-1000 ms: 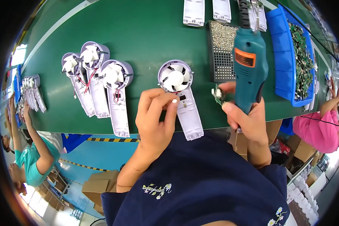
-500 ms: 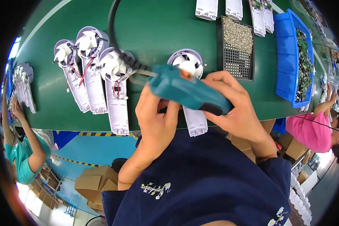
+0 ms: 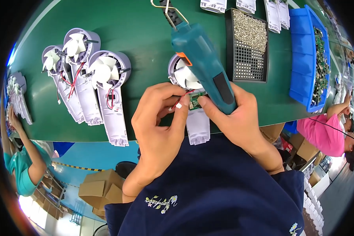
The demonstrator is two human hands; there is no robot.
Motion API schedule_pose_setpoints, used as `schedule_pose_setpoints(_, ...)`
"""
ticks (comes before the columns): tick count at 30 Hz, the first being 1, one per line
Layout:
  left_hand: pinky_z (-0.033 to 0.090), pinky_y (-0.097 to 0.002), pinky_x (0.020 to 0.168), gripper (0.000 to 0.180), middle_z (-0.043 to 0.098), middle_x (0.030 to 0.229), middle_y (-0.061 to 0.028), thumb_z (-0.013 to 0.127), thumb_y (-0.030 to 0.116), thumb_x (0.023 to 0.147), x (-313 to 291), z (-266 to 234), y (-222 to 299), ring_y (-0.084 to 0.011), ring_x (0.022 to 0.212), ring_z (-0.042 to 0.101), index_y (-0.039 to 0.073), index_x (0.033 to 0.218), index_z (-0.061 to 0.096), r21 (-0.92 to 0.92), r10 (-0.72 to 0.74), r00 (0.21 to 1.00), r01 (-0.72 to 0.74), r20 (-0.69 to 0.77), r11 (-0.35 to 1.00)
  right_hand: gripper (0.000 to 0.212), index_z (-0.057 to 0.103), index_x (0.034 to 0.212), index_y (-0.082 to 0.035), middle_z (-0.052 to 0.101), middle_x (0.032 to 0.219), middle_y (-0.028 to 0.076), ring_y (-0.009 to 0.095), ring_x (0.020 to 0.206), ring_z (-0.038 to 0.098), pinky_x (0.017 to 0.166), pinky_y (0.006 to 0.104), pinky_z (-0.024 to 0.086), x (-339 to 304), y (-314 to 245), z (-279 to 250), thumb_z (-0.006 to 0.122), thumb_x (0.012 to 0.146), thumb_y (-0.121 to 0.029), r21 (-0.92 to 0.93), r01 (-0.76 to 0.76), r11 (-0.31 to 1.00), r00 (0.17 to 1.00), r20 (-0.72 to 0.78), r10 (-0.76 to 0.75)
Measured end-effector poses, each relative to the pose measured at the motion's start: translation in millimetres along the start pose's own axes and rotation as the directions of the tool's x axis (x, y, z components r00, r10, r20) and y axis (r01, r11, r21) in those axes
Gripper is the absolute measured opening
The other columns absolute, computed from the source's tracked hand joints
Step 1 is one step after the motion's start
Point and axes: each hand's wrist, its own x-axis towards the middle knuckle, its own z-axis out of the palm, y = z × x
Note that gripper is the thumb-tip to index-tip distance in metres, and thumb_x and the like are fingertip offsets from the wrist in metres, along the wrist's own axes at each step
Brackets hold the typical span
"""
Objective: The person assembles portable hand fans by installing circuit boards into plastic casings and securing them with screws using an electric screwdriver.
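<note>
Head view: my right hand (image 3: 240, 120) curled round teal plastic electric screwdriver (image 3: 203, 59), thumb against small green circuit board (image 3: 194, 103); left hand (image 3: 157, 122) nearly closed, fingertips pinching thin red wire (image 3: 189, 91). Wire could get trapped under board if slack strays; bulky screwdriver, tilting, could knock white fan blades (image 3: 184, 78). Board over lilac-white plastic fan housing (image 3: 198, 129), just below its blades, between my hands.

Grn bench (image 3: 145, 43) holds fan units (image 3: 198, 128), 1 blk tray (image 3: 229, 49) & 1 blue bin (image 3: 301, 59).

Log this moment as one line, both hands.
left hand: at white connector | right hand: holding teal power tool, thumb at green circuit board | fan unit: on table
</note>
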Motion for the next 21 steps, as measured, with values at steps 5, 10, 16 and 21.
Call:
schedule_pose_setpoints(5,0.057,-0.0226,0.073,0.014,0.062,0.106,-0.0082,0.067,-0.006,0.087,1.8,-3.8,0.1,-0.0131,0.090,0.068,-0.002,0.101,0.064,-0.070,-0.041,0.998,0.044,0.046,0.997,0.022,0.066,0.092,0.003,0.063,0.064,0.007,0.007,0.057,0.056,0.053,0.0270,0.046,1.8,1.0,0.3,0.076,0.083,-0.015,0.019,-0.001,1.000,1.000,-0.017,0.002)
schedule_pose_setpoints(10,0.058,-0.0221,0.073,0.015,0.061,0.108,-0.0088,0.066,-0.007,0.087,2.7,-3.4,2.6,-0.0132,0.092,0.068,-0.002,0.101,0.064,-0.073,-0.054,0.997,0.059,0.060,0.996,0.023,0.066,0.092,0.003,0.063,0.065,0.008,0.008,0.057,0.058,0.054,0.0274,0.047,2.3,0.3,-0.5,0.075,0.083,-0.016,0.032,-0.011,0.999,1.000,-0.015,0.012)
schedule_pose_setpoints(16,0.058,-0.0223,0.074,0.017,0.060,0.108,-0.0085,0.066,-0.008,0.086,1.4,-3.4,4.2,-0.0122,0.090,0.067,-0.002,0.101,0.063,-0.040,-0.076,0.995,0.078,0.061,0.996,0.025,0.066,0.096,0.003,0.064,0.066,0.009,0.010,0.058,0.060,0.055,0.0281,0.048,2.1,0.3,-1.6,0.076,0.083,-0.016,0.043,-0.010,0.999,1.000,-0.005,0.010)
schedule_pose_setpoints(21,0.057,-0.0221,0.073,0.016,0.061,0.106,-0.0086,0.066,-0.009,0.085,2.3,-0.4,6.7,-0.0120,0.088,0.067,-0.002,0.100,0.063,-0.016,-0.075,0.996,0.075,0.038,0.997,0.025,0.066,0.095,0.004,0.065,0.067,0.010,0.011,0.058,0.061,0.054,0.0282,0.048,3.4,1.0,-3.0,0.076,0.083,-0.016,0.010,-0.007,1.000,1.000,0.008,0.007)
